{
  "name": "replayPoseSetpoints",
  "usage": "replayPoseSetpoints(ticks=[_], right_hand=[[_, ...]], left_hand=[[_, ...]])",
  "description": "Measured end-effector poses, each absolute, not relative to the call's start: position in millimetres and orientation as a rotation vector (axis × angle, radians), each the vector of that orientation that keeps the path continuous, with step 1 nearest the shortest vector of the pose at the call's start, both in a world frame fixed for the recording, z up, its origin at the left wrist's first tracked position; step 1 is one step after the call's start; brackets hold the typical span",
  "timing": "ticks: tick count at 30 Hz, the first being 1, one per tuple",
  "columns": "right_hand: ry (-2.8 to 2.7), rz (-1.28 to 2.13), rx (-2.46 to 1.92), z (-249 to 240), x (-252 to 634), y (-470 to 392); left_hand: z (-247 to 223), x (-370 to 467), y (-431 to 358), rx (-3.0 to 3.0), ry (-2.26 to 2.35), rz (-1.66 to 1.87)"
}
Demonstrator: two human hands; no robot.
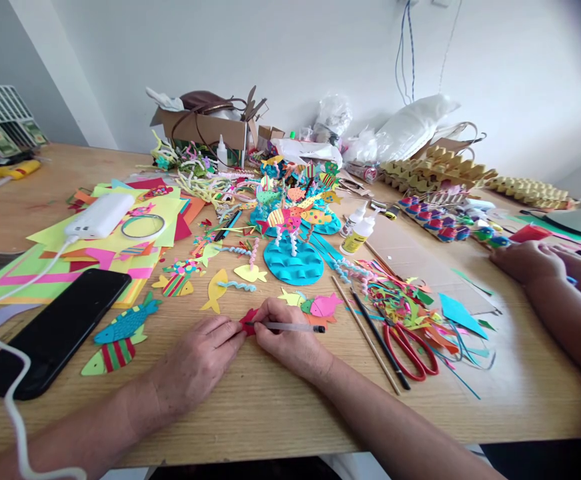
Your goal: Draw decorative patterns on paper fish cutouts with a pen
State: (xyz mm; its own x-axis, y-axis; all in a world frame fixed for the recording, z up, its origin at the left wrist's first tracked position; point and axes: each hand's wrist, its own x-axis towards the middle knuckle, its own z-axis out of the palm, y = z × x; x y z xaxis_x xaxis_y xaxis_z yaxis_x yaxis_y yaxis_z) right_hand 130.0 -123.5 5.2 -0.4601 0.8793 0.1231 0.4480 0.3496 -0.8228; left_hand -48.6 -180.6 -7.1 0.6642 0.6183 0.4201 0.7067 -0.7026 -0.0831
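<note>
My right hand [290, 337] is closed round a pen [295, 327] with a clear barrel and a dark end cap. Its tip meets a small red paper cutout [249, 321] on the table. The fingertips of my left hand [200, 357] pin that cutout from the left; much of it is hidden by my fingers. Just beyond lie a yellow paper fish [216, 291] with a blue curled pipe cleaner [237, 286] and a pink paper fish [325, 305]. Left of my left hand are a blue paper fish [125, 323] and a striped fish [115, 357].
Red-handled scissors [410, 352], a black pencil [380, 340] and a wooden stick [367, 337] lie right, beside paper scraps. A phone [50, 333] and power bank [99, 217] are left. Behind stand fish on blue bases [293, 263] and glue bottles [357, 235]. Another person's hands [535, 260] are far right.
</note>
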Motion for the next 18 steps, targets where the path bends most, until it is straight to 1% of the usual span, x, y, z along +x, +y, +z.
replayPoseSetpoints(ticks=[18], right_hand=[[-2.029, 0.986, -1.11, 4.2, 132.4, -124.3]], left_hand=[[-6.8, -49.3, -179.9, -2.61, -1.032, -0.599]])
